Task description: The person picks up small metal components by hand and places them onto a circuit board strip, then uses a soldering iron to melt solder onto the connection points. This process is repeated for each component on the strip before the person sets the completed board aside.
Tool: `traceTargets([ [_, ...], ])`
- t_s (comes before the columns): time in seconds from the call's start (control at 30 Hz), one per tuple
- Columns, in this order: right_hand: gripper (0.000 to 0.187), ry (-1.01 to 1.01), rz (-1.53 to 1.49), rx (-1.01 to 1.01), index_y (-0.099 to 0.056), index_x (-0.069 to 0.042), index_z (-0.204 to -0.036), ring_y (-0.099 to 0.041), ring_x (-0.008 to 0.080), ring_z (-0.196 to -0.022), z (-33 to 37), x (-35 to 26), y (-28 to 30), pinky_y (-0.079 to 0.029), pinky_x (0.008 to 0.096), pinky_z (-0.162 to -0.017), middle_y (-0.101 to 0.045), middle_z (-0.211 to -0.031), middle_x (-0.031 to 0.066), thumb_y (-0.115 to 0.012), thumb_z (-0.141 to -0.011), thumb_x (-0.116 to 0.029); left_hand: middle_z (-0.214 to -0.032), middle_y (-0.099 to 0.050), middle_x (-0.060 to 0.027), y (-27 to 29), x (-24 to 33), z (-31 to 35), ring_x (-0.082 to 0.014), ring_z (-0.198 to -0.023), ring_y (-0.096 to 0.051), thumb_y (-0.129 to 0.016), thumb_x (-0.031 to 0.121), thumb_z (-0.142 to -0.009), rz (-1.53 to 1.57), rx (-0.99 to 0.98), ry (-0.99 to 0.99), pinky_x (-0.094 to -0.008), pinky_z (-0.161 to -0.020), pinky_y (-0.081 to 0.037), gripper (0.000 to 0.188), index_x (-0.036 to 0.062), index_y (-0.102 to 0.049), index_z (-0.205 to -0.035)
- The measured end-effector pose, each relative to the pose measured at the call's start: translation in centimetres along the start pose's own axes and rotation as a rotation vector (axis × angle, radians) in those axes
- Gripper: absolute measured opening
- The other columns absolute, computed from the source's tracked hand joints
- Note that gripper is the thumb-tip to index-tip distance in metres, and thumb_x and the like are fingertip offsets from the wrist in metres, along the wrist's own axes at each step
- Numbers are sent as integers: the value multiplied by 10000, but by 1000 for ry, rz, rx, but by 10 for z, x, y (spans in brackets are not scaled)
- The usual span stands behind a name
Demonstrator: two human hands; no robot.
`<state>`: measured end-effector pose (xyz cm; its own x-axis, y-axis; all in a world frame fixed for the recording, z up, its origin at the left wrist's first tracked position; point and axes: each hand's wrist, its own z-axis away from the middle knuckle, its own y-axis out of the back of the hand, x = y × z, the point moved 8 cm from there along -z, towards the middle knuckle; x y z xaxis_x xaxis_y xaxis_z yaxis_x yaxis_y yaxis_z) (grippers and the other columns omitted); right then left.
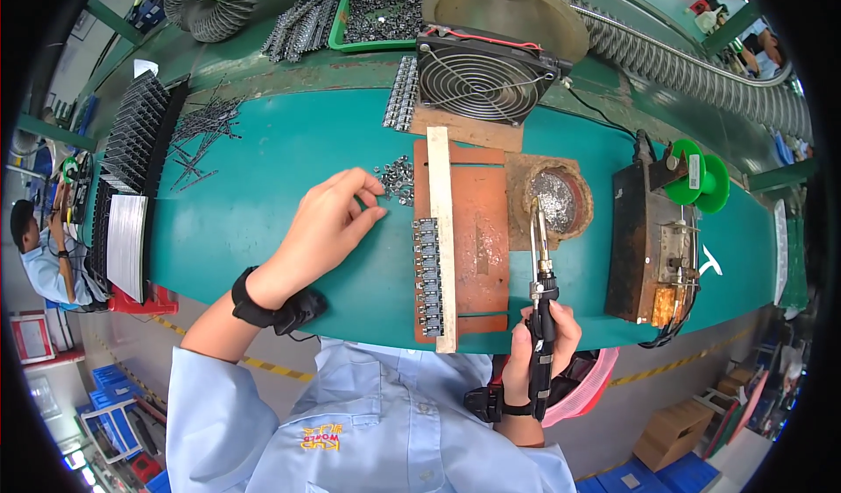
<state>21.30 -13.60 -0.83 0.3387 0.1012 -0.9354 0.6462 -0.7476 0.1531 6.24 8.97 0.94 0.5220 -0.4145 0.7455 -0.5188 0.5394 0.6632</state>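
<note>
My right hand (545,340) is wrapped round a soldering iron (542,305) with a thin feed tube along it. The iron's tip points up over a round container (561,199) with silvery solder scraps inside. My left hand (328,221) reaches over the green mat, thumb and forefinger apart and the other fingers bent. Its fingertips are beside a small pile of metal parts (397,180), with nothing visible between them. Right of that hand lies an orange-brown board (477,256) crossed by a pale wooden strip (441,239). A row of small dark components (427,278) lines the strip's left side.
A black fan (480,77) stands behind the board. At right are a metal box (644,239) and a green spool (701,177). A green tray (381,20) of small parts sits at the back. Thin dark strips (201,134) lie left; a person (53,256) sits farther left.
</note>
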Motion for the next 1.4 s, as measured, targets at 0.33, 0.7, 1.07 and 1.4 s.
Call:
traceTargets([
  [0.33,395,47,38,-7,-411,-18,-1119,-497,176,-798,-2,-3,0,-404,298,-744,-460,-944,109,-587,-778,-112,-743,-512,-119,-5,11,-4,-299,-690,-536,-561,-10,-749,-210,83,-237,-372,-558,-433,116,20,-477,-823],
  [0.7,391,-11,43,12,-422,-8,-1129,-522,161,-833,0,-3,-2,-419,280,-752,-479,-992,114,-572,-772,-61,-756,-564,-116,7,11,18,-278,-638,-558,-545,-16,-769,-23,142,-196,-352,-549,-439,106,16,-456,-816],
  [1.07,389,-25,51,23,-423,-8,-1135,-517,150,-835,-1,-3,-4,-417,265,-737,-487,-986,103,-572,-780,-66,-826,-586,-65,-49,-1,82,-118,-738,-568,-544,14,-832,749,-286,180,-240,-645,-459,122,-25,-522,-945],
  [1.4,388,-54,53,18,-422,-5,-1137,-517,145,-840,0,3,-4,-418,250,-731,-485,-1004,106,-566,-780,-51,-885,-596,-87,-63,-4,96,-130,-801,-582,-528,5,-843,1046,-274,269,-246,-703,-468,83,-6,-532,-925],
])
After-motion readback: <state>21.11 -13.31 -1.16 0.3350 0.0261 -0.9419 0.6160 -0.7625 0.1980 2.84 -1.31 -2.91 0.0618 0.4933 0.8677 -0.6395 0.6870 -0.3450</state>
